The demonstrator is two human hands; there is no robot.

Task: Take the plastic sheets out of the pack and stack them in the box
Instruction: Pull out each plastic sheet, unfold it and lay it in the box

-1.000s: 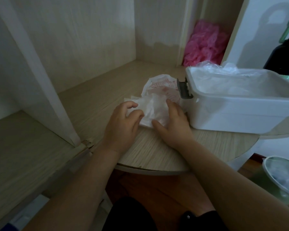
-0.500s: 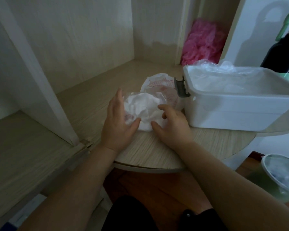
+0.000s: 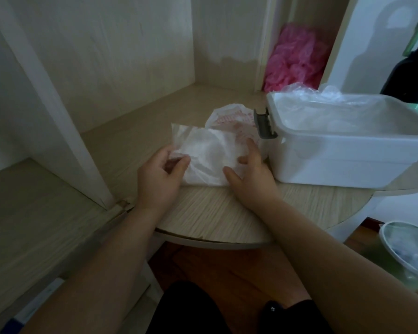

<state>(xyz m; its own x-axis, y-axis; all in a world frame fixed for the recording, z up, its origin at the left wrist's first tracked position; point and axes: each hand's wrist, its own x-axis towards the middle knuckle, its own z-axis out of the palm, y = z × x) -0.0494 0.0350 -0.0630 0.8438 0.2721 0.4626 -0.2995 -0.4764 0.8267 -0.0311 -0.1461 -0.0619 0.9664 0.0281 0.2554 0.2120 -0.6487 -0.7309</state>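
Observation:
A white plastic sheet (image 3: 208,157) lies partly spread on the wooden shelf, in front of the crumpled pack with red print (image 3: 232,120). My left hand (image 3: 158,177) pinches the sheet's left edge between thumb and fingers. My right hand (image 3: 250,173) rests on the sheet's right side with spread fingers. Directly to the right stands the white box (image 3: 343,160) with a grey latch (image 3: 264,124). Clear plastic sheets (image 3: 323,109) lie inside it and stick up over its back rim.
A pink crumpled bag (image 3: 295,59) sits in the cupboard corner behind the box. A dark bottle (image 3: 410,75) stands at the far right. A green bin (image 3: 405,256) lined with plastic is on the floor at the lower right. An upright cupboard panel (image 3: 58,112) rises at the left.
The sheet has been pulled wider and flatter between my hands. My left hand moved left and down and now pinches the edge; my right hand's fingers have straightened and spread over the right side.

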